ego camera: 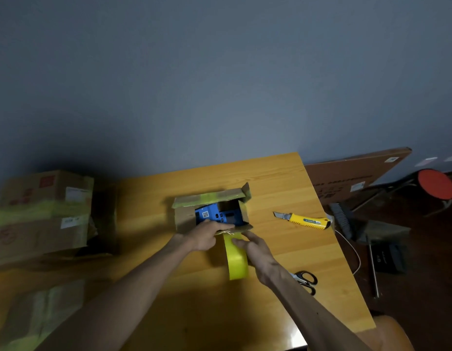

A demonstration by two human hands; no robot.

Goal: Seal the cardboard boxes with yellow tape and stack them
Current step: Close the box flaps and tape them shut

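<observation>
Head view: a small box (212, 211) sits mid-table (283, 178) with its top open. The far flap (209, 198) stands up, carrying old yellow tape, and a blue item (214, 215) shows inside. The left hand (207, 236) reaches in from 7 o'clock, its fingers stretched fairly straight over the near flap (241, 228), holding it down. The right hand (255, 249) comes in from 5 o'clock with fingers curled round the tape (236, 259). The roll stands on edge against the box's near side, its free end apparently at the near flap.

From the box, a knife (306, 220) lies at 3 o'clock and scissors (306, 281) at 5 o'clock, partly hidden behind the right wrist. A stack (42, 214) of taped boxes stands at 9 o'clock, well apart and blurred.

This looks like the start of sealing this box: the tape end is being anchored while the flaps are not yet closed. Next, the far flap needs folding down to meet the near one. The left hand should hold the seam shut while the right draws the roll across towards 12 o'clock, then cuts it with the knife or scissors.
</observation>
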